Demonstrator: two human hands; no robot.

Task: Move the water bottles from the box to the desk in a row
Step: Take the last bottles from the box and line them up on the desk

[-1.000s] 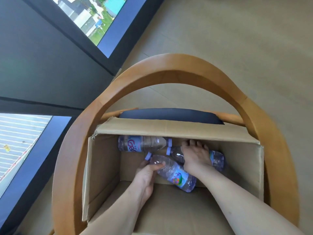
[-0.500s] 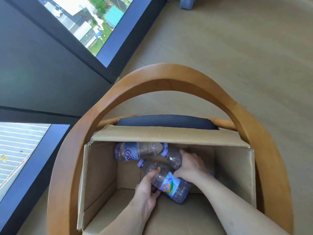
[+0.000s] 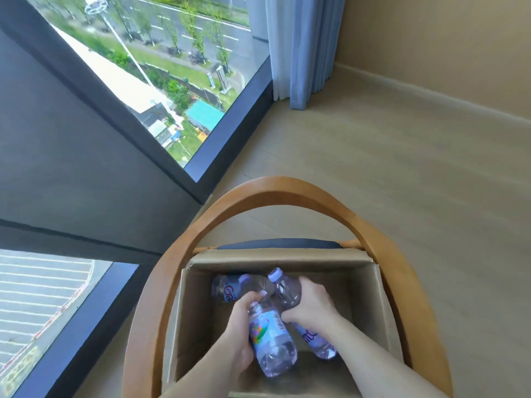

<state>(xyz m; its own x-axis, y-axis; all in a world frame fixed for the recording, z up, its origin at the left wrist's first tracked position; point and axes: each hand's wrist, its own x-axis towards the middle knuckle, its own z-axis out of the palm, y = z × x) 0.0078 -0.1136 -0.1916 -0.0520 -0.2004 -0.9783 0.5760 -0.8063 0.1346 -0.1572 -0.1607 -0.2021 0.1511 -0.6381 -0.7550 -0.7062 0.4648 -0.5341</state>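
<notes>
An open cardboard box [image 3: 382,305] sits on a wooden chair. My left hand [image 3: 240,326] grips a clear water bottle with a colourful label [image 3: 271,343], raised and tilted inside the box. My right hand [image 3: 309,305] grips a second bottle [image 3: 284,288] around its upper body, purple cap pointing up and away. A third bottle with a pink-lettered label [image 3: 227,288] lies on its side at the box's far left corner. The desk is not in view.
The chair's curved wooden back [image 3: 275,193] arches over the box's far side, with a dark blue cushion [image 3: 275,244] behind the box. Large windows [image 3: 161,81] fill the left. A blue curtain [image 3: 298,47] hangs at the corner. Beige floor spreads to the right.
Both hands closed around a bottle each and lifted them off the box floor toward me. The camera tilted up, showing more window, curtain and floor.
</notes>
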